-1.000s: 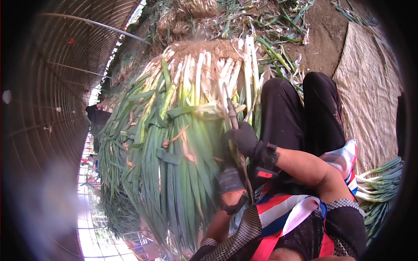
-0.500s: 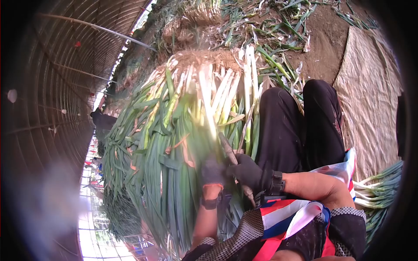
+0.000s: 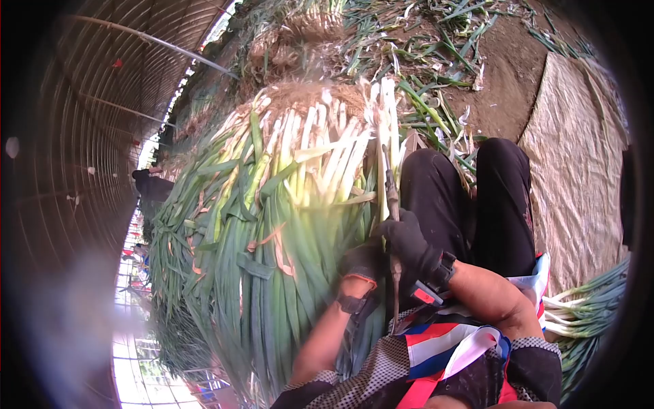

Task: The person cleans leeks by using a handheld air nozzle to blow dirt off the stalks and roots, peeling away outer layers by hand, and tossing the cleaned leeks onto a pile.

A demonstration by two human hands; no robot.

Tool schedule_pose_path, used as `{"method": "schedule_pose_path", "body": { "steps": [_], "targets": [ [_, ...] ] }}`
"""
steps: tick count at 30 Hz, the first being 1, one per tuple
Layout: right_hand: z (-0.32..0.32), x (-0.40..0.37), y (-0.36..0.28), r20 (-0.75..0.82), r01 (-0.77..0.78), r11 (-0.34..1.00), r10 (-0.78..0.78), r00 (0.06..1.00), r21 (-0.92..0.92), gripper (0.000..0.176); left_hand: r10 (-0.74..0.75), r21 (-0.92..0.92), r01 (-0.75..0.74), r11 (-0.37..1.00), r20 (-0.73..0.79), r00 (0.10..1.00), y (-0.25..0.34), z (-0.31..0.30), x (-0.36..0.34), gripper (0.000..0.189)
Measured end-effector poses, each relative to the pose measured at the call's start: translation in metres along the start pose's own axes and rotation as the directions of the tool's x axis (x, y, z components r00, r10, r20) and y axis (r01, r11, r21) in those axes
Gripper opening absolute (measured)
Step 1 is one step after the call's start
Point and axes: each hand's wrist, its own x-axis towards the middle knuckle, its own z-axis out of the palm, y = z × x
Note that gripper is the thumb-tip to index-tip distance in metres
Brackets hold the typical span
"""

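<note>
**Stick [image 3: 390,187] at right edge of pile [image 3: 272,225]**

Roof [image 3: 82,102] of hoops arches over the left side. The dirt floor beyond is strewn with trimmings. The pile of scallions fills the centre, with white root ends away from the person and green tops toward them. Its right flank lies against the legs [image 3: 470,198]. Tarp [image 3: 572,157] lies at the right, with a smaller bundle [image 3: 586,307] below it. Another person [image 3: 151,185] stands far off, small and dark.

Right hand [image 3: 411,242] is gloved, fingers clamped round the thin stick. The stick runs up along the white stalks at the pile's right edge, touching them, and its lower end passes down past the wrist. Left hand [image 3: 360,262], also gloved, sits just beside the right, pressed into the green tops. Its fingers are curled, but whether they grip a stalk cannot be told — too blurred.

Judgement on technique:
- Keep the stick flat along a single stalk, not across several.
- Steady that stalk with the left hand close under the working point so the pile does not slide off the legs.
- Work in short strokes directed away from the body.
- Use light pressure — the white shafts look easy to bruise or snap.
</note>
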Motion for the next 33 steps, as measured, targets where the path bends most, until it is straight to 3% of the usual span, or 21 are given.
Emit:
{"method": "schedule_pose_path", "body": {
  "steps": [2, 4, 5, 6, 7, 8, 9, 10, 12, 14, 15, 18, 21, 23, 25, 27, 30, 33],
  "targets": [
    [0.0, 0.019, 0.012, 0.09, 0.042, 0.999, -0.044, 0.995, 0.021, 0.014, 0.131, -0.091, -0.132, 0.987, -0.012, 0.991, -0.005, 0.007, 0.004, 0.025],
    [0.001, 0.033, 0.021, 0.176, 0.033, 0.996, -0.047, 0.983, 0.082, 0.014, 0.24, 0.124, -0.235, 0.964, -0.024, 0.971, -0.014, -0.002, 0.0, 0.019],
    [0.003, 0.033, 0.014, 0.218, 0.0, 0.992, -0.028, 0.976, 0.126, 0.014, 0.28, 0.374, -0.256, 0.892, -0.011, 0.96, -0.014, -0.04, -0.013, 0.016],
    [0.005, 0.034, 0.011, 0.258, -0.036, 0.985, -0.009, 0.966, 0.169, 0.014, 0.424, 0.343, -0.331, 0.879, -0.244, 0.872, -0.033, -0.051, -0.004, 0.022],
    [0.008, 0.041, 0.015, 0.162, -0.013, 0.991, -0.009, 0.987, 0.135, 0.014, 0.542, 0.395, -0.375, 0.838, -0.524, 0.657, -0.053, -0.077, 0.004, 0.032],
    [0.009, 0.051, 0.023, 0.063, 0.005, 0.995, -0.011, 0.998, 0.096, 0.014, 0.316, 0.251, -0.192, 0.949, -0.738, 0.596, -0.075, -0.094, 0.017, 0.043],
    [0.009, 0.055, 0.029, -0.035, 0.015, 0.999, -0.013, 0.999, 0.05, 0.014, 0.083, 0.23, 0.158, 0.96, -0.775, 0.627, -0.088, -0.12, 0.024, 0.05],
    [0.011, 0.052, 0.026, -0.015, 0.024, 0.993, -0.022, 1.0, 0.118, 0.014, 0.086, 0.251, 0.221, 0.943, -0.821, 0.565, -0.112, -0.139, 0.036, 0.057],
    [0.017, 0.051, 0.053, 0.027, 0.306, 0.949, -0.305, 0.952, -0.075, 0.012, 0.179, 0.386, 0.326, 0.863, -0.837, 0.518, -0.181, -0.133, 0.078, 0.056],
    [0.034, 0.026, 0.03, 0.022, -0.061, 0.998, 0.061, 0.998, 0.013, 0.01, -0.056, 0.091, 0.191, 0.977, -0.761, 0.646, -0.193, -0.136, 0.091, 0.054],
    [0.035, 0.019, 0.034, 0.077, -0.098, 0.995, 0.097, 0.992, 0.008, 0.011, -0.155, -0.073, 0.144, 0.987, -0.681, 0.716, -0.195, -0.134, 0.094, 0.054],
    [0.035, -0.001, 0.034, 0.207, -0.163, 0.985, 0.171, 0.963, -0.051, 0.017, -0.255, -0.036, 0.314, 0.949, -0.674, 0.693, -0.19, -0.131, 0.095, 0.046],
    [0.029, 0.007, 0.047, 0.205, -0.253, 0.967, 0.244, 0.948, 0.017, 0.015, -0.518, -0.471, 0.24, 0.849, -0.649, 0.557, -0.141, -0.146, 0.043, 0.04],
    [0.027, 0.004, 0.044, 0.241, -0.237, 0.965, 0.204, 0.949, 0.115, 0.015, -0.334, -0.107, 0.376, 0.921, -0.715, 0.614, -0.097, -0.163, -0.001, 0.028],
    [0.028, 0.002, 0.041, 0.248, -0.228, 0.961, 0.185, 0.951, 0.157, 0.015, -0.14, 0.137, 0.502, 0.854, -0.869, 0.475, -0.091, -0.161, -0.019, 0.016],
    [0.03, -0.001, 0.039, 0.226, -0.23, 0.962, 0.194, 0.955, 0.146, 0.015, 0.024, 0.17, 0.425, 0.889, -0.944, 0.328, -0.087, -0.176, -0.025, 0.02],
    [0.028, 0.002, 0.044, 0.23, -0.224, 0.97, 0.199, 0.953, 0.093, 0.017, 0.147, 0.2, 0.218, 0.955, -0.96, 0.237, -0.075, -0.234, 0.015, 0.026],
    [0.028, 0.006, 0.053, 0.24, -0.223, 0.963, 0.183, 0.953, 0.149, 0.018, 0.161, 0.202, 0.105, 0.974, -0.939, 0.304, -0.077, -0.285, 0.091, 0.032]
  ]
}}
